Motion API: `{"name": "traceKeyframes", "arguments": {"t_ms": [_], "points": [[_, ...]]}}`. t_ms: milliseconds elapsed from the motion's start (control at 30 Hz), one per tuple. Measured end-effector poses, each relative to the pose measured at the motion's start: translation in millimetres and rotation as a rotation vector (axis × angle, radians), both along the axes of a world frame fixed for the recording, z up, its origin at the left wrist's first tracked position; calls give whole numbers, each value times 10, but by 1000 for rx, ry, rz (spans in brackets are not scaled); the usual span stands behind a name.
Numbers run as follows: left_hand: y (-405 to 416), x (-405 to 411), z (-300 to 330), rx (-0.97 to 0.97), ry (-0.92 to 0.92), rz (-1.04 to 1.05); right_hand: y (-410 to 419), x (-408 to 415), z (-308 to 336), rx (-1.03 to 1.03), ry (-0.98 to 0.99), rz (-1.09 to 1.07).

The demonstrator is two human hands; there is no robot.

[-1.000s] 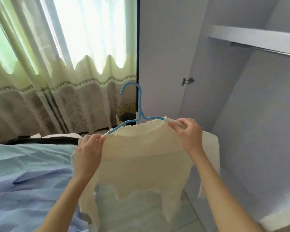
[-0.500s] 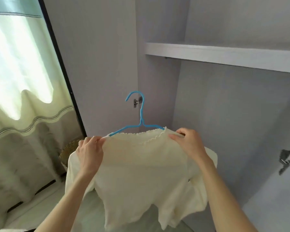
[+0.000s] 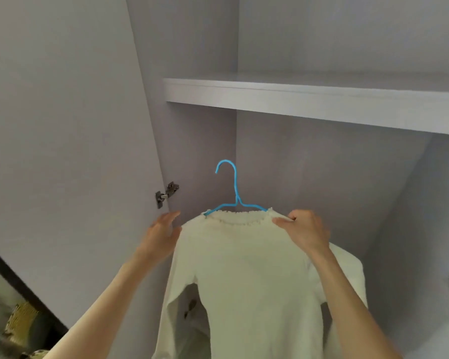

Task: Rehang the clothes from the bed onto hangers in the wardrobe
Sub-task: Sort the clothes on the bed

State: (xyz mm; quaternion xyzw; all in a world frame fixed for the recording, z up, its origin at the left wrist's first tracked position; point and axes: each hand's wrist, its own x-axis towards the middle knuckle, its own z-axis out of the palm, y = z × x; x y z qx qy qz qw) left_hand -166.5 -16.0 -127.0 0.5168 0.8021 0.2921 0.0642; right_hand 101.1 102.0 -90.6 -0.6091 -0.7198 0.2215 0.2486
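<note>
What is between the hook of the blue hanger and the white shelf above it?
Nothing: in the head view only bare wardrobe wall shows between the blue hanger hook and the white shelf.

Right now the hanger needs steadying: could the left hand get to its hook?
Probably yes: the left hand is open beside the top's shoulder, and nothing stands between it and the hook above.

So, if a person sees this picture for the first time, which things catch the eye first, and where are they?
First comes the cream top in the centre, draped on a bright blue hanger whose hook stands free under the white wardrobe shelf. The right hand pinches its right shoulder, while the left hand lies with straight fingers by the left shoulder. A metal hinge shows on the open door at left.
</note>
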Motion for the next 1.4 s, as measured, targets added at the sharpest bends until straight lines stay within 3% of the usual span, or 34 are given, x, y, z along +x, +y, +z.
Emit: {"name": "traceKeyframes", "arguments": {"t_ms": [133,300,533,800,900,1133,1400], "points": [[496,-197,267,130,75,-73,393,-284,-81,-98,6,-76],[1108,-499,778,247,235,-148,753,-788,-210,-215,324,-42],[1927,-912,1402,350,339,-263,1193,-1643,64,-128,639,-39],[2406,-1319,1718,475,553,-200,1805,-2524,274,-46,826,-44],[2503,-1374,1716,514,479,-231,1977,-2716,282,-8,839,-75],[2569,-1464,1671,554,541,-220,2351,-3054,187,-45,751,-152],[2600,-1462,1662,572,551,-204,2268,-3372,24,14,556,-53]]}}
